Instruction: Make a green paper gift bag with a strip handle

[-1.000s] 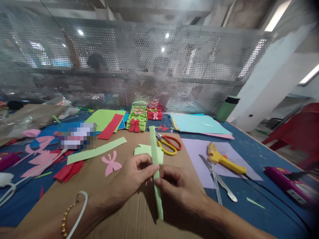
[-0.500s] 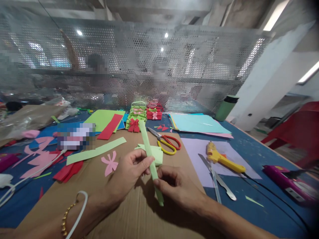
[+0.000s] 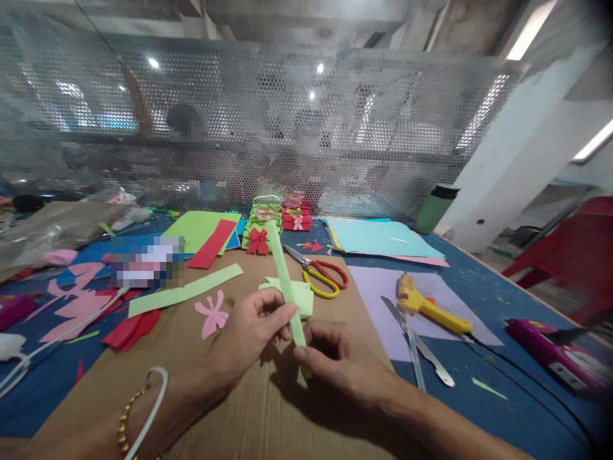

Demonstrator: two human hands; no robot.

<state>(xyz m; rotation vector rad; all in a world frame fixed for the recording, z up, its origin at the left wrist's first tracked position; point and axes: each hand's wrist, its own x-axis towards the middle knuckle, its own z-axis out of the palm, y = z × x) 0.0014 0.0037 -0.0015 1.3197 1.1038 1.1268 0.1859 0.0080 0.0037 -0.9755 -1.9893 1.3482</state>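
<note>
A narrow folded strip of light green paper (image 3: 282,271) is held up between both hands over the brown cardboard (image 3: 258,409). My left hand (image 3: 261,326) pinches it near the middle, thumb on top. Closer to its lower end, my right hand (image 3: 335,358) grips it between thumb and fingers. Behind the strip lies a folded light green paper piece (image 3: 302,299), partly covered. A pink paper bow (image 3: 211,314) and a flat light green strip (image 3: 186,291) rest left of my hands. Scissors with red and yellow handles (image 3: 323,276) lie just beyond them.
On the right are a yellow glue gun (image 3: 433,310), a blade (image 3: 433,361) and a purple power strip (image 3: 555,358). Small green paper bags (image 3: 263,220) and a red one (image 3: 297,220) stand at the back. Turquoise sheets (image 3: 383,237) and red strips (image 3: 131,330) lie about.
The green strip has shifted slightly upward and away from me, and its lower end shows less below my right hand. Both hands keep their hold in nearly the same place.
</note>
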